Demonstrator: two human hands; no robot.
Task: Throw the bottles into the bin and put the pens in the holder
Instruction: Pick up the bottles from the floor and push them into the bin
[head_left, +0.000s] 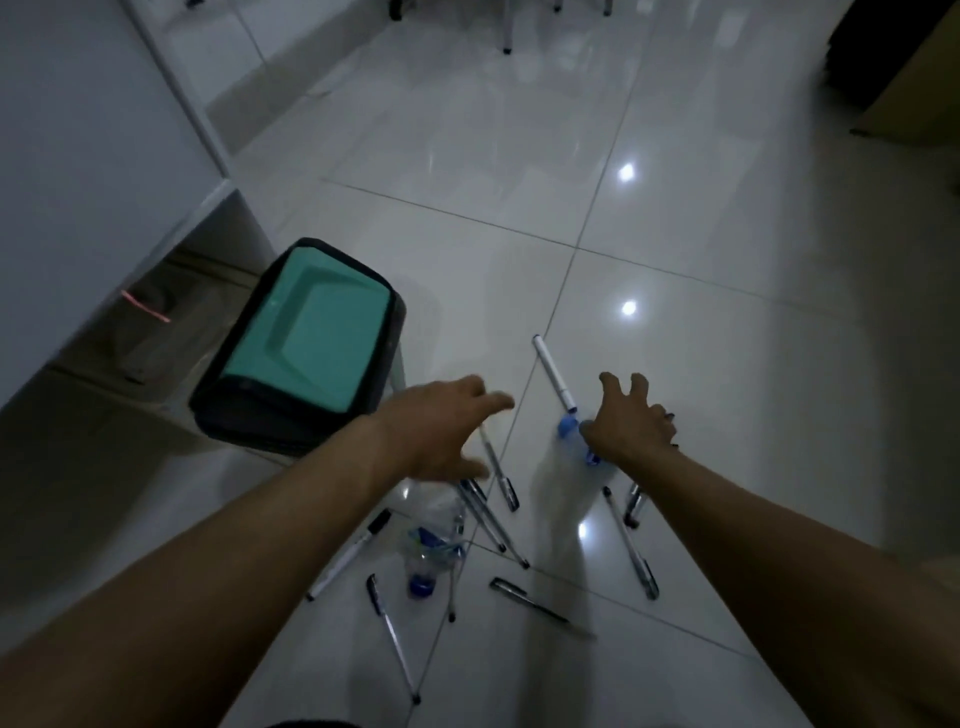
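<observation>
One bin (298, 348), dark-walled with a teal swing lid, closed, stands on the glossy tiled floor (727, 364) at left, beside the white cabinet (78, 156). One left hand (441, 431), fingers spread and loose, holding nothing, hovers just right of the bin and above the scattered items. Whiteboard markers, white-barrelled: two. The first marker (349, 556), black-capped, lies below the left forearm; the second marker (555, 375) lies farther up the floor between the two hands, its lower end near a blue cap. Clear plastic bottles: two visible. One bottle (434, 540), with blue label and blue cap, lies on its side under the left hand among the pens; the other bottle (571, 431) shows only its blue cap end and a blurred clear body, largely hidden under the right hand. Ballpoint pens with dark caps: about eight lie loose on the floor, among them one pen (395, 639) at lower centre, a crossed pair (491, 519) under the left hand, and one long pen (631, 543) beneath the right wrist; blur makes the exact count uncertain. One right hand (631, 423), fingers spread and curled downward, not closed on anything, is poised directly over the second bottle; whether it touches the bottle cannot be told.
</observation>
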